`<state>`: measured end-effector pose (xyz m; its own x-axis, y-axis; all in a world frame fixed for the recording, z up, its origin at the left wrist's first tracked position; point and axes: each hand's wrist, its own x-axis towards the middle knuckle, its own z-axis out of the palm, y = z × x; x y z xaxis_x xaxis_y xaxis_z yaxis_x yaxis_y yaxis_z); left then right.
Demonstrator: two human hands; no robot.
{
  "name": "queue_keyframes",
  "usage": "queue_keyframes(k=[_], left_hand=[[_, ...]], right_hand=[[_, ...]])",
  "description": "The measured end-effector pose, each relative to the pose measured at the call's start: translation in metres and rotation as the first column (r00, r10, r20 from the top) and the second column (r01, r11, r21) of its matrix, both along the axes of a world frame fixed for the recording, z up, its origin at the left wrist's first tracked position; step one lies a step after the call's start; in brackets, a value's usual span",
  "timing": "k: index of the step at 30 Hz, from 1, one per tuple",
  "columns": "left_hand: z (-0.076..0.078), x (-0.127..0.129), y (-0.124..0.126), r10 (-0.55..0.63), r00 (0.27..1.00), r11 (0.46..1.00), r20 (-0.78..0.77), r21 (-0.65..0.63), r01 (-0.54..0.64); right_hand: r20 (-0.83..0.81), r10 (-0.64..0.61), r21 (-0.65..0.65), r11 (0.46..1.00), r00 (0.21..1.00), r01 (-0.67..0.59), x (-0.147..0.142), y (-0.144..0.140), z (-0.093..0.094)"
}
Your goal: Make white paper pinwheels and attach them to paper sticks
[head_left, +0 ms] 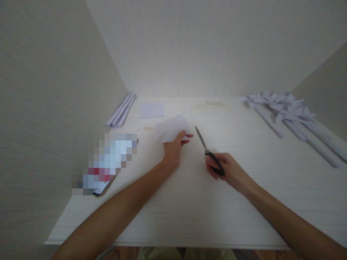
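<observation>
The right hand [230,169] is closed around the black handles of the scissors [208,151], blades shut and pointing away. Just left of the scissors, the left hand [175,146] pinches a white paper piece [170,129]. Beyond the scissors lie a flat paper sheet [151,109] and, far right, paper pinwheels [284,108].

The bench [189,202] sits between side walls. At its centre, the left hand [173,150] holds a paper [170,129], just left of the scissors [208,153] in the right hand [230,171]. Behind the paper lies a sheet [151,109]. Rolled tubes [121,110] lie at the rear left, pinwheels [287,108] at the rear right. A phone [104,162] lies at the left edge.
</observation>
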<state>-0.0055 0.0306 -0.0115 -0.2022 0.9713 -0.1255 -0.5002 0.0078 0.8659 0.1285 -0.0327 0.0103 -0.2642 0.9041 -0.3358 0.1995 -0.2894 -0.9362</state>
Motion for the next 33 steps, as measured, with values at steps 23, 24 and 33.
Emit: queue_keyframes(k=[23, 24, 33], left_hand=[[0.0001, -0.0004, -0.0012, -0.019, 1.000, 1.000, -0.006, 0.019, 0.019], [0.0001, -0.0003, -0.0012, -0.018, 1.000, 1.000, -0.008, 0.015, 0.018], [0.0012, -0.0005, -0.0015, -0.030, 0.999, 1.000, -0.031, 0.005, 0.030]], right_hand=[[0.004, -0.030, 0.020, 0.999, 1.000, 0.030, -0.0002, 0.0008, -0.0020], [-0.001, -0.031, 0.021, 0.999, 1.000, 0.031, 0.0000, 0.0009, -0.0027], [-0.020, -0.030, 0.032, 0.999, 0.999, 0.031, 0.0007, 0.0005, -0.0054]])
